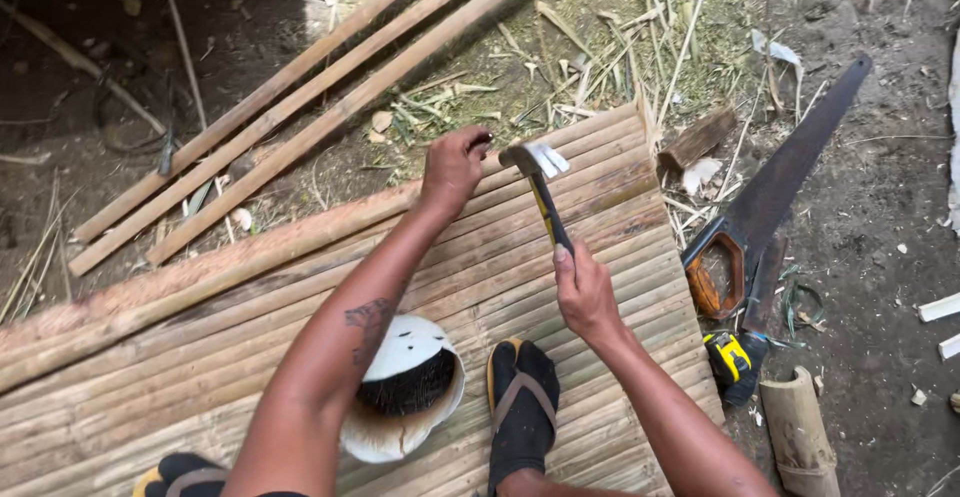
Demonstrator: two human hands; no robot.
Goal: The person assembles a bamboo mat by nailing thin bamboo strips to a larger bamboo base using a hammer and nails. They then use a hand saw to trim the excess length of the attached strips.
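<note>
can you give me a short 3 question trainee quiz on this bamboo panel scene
1. True or false: the right hand grips the claw hammer by its handle.
2. What lies right of the bamboo panel? A) handsaw B) drill C) pliers
3. Fill in: the left hand pinches something small at the panel's far ____.

Key: 1 true. 2 A, the handsaw. 3 edge.

Outdoor bamboo worksite: dirt ground (880, 207), handsaw (770, 197), bamboo poles (300, 97)

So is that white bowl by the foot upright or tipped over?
Tipped. The white bowl lies on its side on the bamboo mat, its mouth facing the sandalled foot and showing dark contents inside.
</note>
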